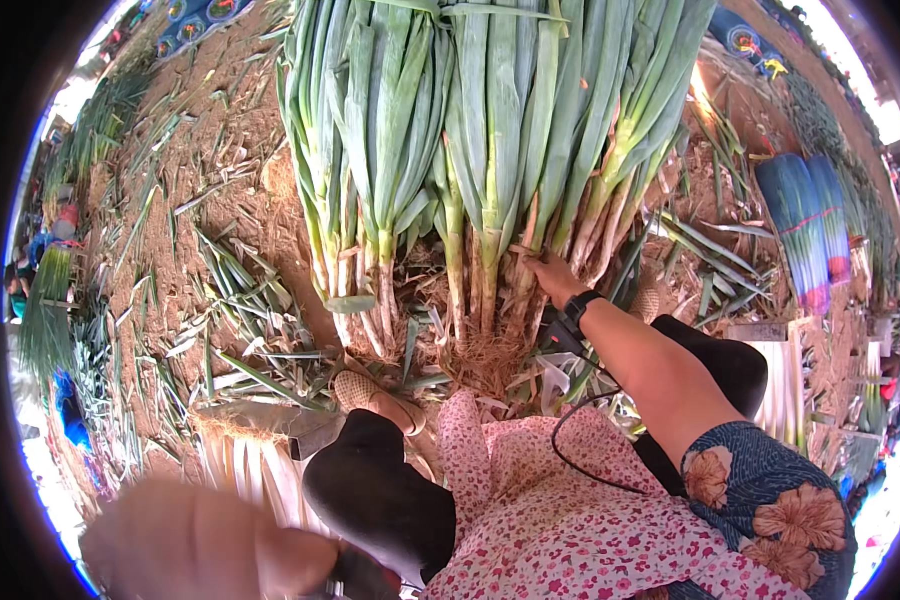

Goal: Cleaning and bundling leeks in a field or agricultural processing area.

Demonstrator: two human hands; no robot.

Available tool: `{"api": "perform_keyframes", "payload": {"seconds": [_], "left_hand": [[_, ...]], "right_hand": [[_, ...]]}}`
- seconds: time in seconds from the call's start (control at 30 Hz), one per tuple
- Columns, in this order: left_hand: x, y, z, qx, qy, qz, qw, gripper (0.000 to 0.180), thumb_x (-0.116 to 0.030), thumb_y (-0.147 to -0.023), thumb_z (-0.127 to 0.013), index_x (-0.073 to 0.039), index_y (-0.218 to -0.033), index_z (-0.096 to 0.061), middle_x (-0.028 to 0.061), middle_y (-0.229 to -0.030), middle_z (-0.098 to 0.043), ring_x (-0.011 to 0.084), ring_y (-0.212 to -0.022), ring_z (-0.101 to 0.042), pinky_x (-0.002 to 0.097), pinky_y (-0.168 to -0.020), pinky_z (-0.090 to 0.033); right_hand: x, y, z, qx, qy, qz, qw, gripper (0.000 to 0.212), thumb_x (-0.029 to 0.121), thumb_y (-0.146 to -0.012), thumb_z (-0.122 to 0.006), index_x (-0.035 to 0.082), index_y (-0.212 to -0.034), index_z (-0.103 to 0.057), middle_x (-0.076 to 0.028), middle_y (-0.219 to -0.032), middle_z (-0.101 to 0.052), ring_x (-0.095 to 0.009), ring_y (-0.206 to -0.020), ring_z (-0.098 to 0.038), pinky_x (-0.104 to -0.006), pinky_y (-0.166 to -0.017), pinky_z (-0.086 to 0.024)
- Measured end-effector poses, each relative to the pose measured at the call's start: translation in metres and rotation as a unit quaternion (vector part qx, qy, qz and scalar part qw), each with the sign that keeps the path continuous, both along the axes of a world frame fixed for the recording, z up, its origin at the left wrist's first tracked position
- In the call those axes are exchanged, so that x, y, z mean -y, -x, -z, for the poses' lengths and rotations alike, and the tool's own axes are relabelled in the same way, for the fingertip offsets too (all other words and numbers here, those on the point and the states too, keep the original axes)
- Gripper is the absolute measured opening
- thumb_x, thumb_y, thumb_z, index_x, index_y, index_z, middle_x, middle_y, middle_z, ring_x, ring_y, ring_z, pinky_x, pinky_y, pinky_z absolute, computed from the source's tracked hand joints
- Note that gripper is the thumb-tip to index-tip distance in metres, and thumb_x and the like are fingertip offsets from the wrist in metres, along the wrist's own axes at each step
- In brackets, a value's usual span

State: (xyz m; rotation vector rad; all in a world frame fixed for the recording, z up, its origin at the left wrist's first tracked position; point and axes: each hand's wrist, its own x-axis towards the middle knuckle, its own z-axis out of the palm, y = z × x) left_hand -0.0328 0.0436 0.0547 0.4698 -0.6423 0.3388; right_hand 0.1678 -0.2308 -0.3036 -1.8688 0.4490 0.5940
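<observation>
A thick row of large green onions (495, 130) stretches out in front of me, green leaves pointing away and pale stalks with stringy roots (485, 365) toward me. My right hand (552, 278) reaches in from the right, its fingers closed on a green onion stalk right of the middle; part of the grip is hidden among the stalks. My left hand (205, 545) is large and smeared by motion at the lower left, away from the row. Whether it holds anything does not show.
White-stalked onions (260, 470) lie low on the left beside my dark-clad knee, others (782, 390) on the right. Tied onion bundles (805, 235) rest at the far right. Leaf scraps (245, 285) litter the brown soil (230, 150). A black cable (565, 455) crosses my flowered apron (570, 500).
</observation>
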Motion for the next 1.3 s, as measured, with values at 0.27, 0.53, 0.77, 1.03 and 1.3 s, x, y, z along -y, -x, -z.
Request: {"api": "perform_keyframes", "payload": {"seconds": [0.27, 0.53, 0.77, 1.03, 1.3], "left_hand": [[0.003, -0.104, 0.172, -0.52, 0.091, -0.146, 0.837, 0.023, -0.034, -0.086, -0.053, -0.012, -0.08, -0.056, 0.0013, -0.08, -0.059, 0.015, -0.076, -0.055, 0.0321, -0.072, -0.042], [0.006, -0.115, 0.164, -0.455, 0.041, -0.154, 0.876, 0.022, -0.032, -0.09, -0.05, -0.011, -0.088, -0.057, 0.0011, -0.083, -0.06, 0.0159, -0.077, -0.056, 0.0348, -0.074, -0.045], [0.001, -0.102, 0.157, -0.454, 0.046, -0.145, 0.878, 0.027, -0.032, -0.094, -0.041, -0.008, -0.093, -0.054, 0.0037, -0.086, -0.057, 0.0175, -0.078, -0.055, 0.0336, -0.073, -0.045], [0.004, -0.102, 0.158, -0.433, 0.044, -0.132, 0.89, 0.026, -0.032, -0.093, -0.044, -0.009, -0.092, -0.057, 0.0021, -0.085, -0.059, 0.0161, -0.079, -0.057, 0.0336, -0.074, -0.048], [0.006, -0.103, 0.152, -0.444, 0.035, -0.116, 0.888, 0.024, -0.031, -0.093, -0.045, -0.009, -0.091, -0.056, 0.0018, -0.084, -0.058, 0.0154, -0.078, -0.058, 0.0323, -0.073, -0.048]], "right_hand": [[-0.017, 0.015, -0.008, 0.087, 0.074, -0.108, 0.988, 0.056, 0.028, -0.083, -0.062, -0.003, -0.125, -0.043, -0.023, -0.121, -0.05, -0.035, -0.108, -0.052, -0.0384, -0.091, -0.045], [-0.052, -0.014, -0.005, 0.035, 0.139, -0.012, 0.99, 0.064, 0.03, -0.079, -0.067, -0.012, -0.121, -0.043, -0.025, -0.123, -0.049, -0.033, -0.11, -0.05, -0.0373, -0.093, -0.041], [0.019, 0.013, 0.0, 0.174, 0.022, 0.152, 0.973, 0.045, 0.028, -0.082, -0.066, 0.0, -0.115, -0.051, -0.012, -0.108, -0.056, -0.024, -0.094, -0.053, -0.037, -0.083, -0.043], [-0.022, 0.039, 0.016, 0.074, 0.037, 0.296, 0.952, 0.046, 0.023, -0.081, -0.065, 0.001, -0.117, -0.048, -0.013, -0.104, -0.055, -0.024, -0.087, -0.052, -0.0401, -0.076, -0.042], [-0.065, 0.023, 0.035, 0.154, 0.017, 0.042, 0.987, 0.042, 0.023, -0.08, -0.066, 0.001, -0.115, -0.056, -0.014, -0.119, -0.053, -0.032, -0.107, -0.05, -0.0402, -0.088, -0.042]]}}
